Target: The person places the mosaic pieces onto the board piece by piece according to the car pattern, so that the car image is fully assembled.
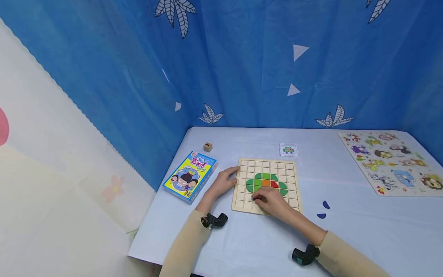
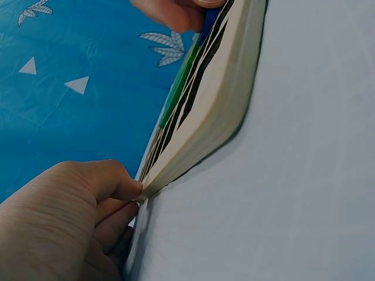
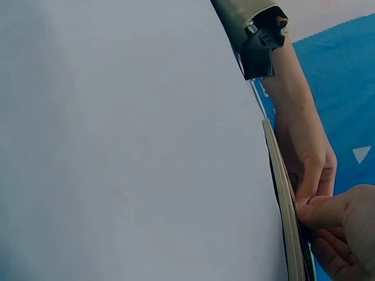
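Note:
In the head view, a square wooden grid board [image 1: 245, 206] lies on the table. Green, orange and red pieces [image 1: 264, 176] form a rounded pattern in its middle. My right hand [image 1: 275, 202] pinches a small dark blue piece [image 1: 253, 199] over the grid, just below the green pieces. My left hand [image 1: 225, 181] touches the board's left edge, thumb and fingers apart; the left wrist view also shows these fingers [image 2: 117, 181] against the edge. Two dark blue half-round pieces [image 1: 326, 204] lie to the right of the board. The right wrist view has both hands close together beyond the board's edge [image 3: 281, 193].
A small pattern card [image 1: 288, 150] lies behind the board. To the left are a blue and yellow box [image 1: 190, 177] and a small wooden block [image 1: 207, 147]. An animal puzzle board [image 1: 391, 163] lies at the right. Blue curtain [image 1: 242, 77] hangs behind the table.

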A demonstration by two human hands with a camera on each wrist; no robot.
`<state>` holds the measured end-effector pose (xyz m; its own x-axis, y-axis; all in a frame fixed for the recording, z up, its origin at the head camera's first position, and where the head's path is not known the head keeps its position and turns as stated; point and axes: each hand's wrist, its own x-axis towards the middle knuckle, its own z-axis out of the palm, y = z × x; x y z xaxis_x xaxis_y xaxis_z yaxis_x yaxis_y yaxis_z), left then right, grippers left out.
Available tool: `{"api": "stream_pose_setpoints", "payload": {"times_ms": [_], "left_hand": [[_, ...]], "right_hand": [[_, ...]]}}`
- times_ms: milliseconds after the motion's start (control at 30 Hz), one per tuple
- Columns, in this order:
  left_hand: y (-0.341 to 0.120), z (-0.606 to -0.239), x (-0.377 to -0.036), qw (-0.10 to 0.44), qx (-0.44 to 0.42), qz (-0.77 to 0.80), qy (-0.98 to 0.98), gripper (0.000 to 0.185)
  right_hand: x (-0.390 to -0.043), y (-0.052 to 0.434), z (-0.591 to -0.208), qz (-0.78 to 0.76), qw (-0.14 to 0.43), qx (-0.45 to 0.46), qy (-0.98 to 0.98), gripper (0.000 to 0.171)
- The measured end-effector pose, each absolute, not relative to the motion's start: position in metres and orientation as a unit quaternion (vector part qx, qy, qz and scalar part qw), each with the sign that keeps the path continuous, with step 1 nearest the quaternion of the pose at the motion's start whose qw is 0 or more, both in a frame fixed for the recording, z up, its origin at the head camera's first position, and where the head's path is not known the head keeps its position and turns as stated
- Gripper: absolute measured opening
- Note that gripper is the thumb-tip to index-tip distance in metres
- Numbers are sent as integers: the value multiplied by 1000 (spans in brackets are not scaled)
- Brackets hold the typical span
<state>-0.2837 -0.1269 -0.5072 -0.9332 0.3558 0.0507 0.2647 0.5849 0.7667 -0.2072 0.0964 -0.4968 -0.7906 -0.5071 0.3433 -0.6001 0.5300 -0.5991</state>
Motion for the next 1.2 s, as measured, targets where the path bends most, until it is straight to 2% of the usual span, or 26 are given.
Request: {"api": "stream_pose_setpoints", "payload": {"times_ms": [233,533,733,867,1000,1067,1200], "left_hand": [[-125,-507,-283,56,173,424,887,51],[-124,-507,-282,59,172,426,886,51],[-125,-507,-283,62,170,423,888,51],[-126,-509,-285,60,169,423,888,51],[-126,-509,-286,62,168,423,888,51],[-126,-510,-286,63,168,424,888,51],[-125,-509,-285,61,165,425,888,51]], "right_hand": [[-206,96,-496,384,64,312,-867,16],[-198,112,-470,481,4,231,-845,14],[-197,156,-459,501,43,187,-844,19],[-209,207,-491,469,93,137,-867,20],[-214,257,-522,431,114,73,-892,25],[-205,270,-515,415,115,54,-901,28],[-177,272,-481,369,115,41,-921,22]]}}
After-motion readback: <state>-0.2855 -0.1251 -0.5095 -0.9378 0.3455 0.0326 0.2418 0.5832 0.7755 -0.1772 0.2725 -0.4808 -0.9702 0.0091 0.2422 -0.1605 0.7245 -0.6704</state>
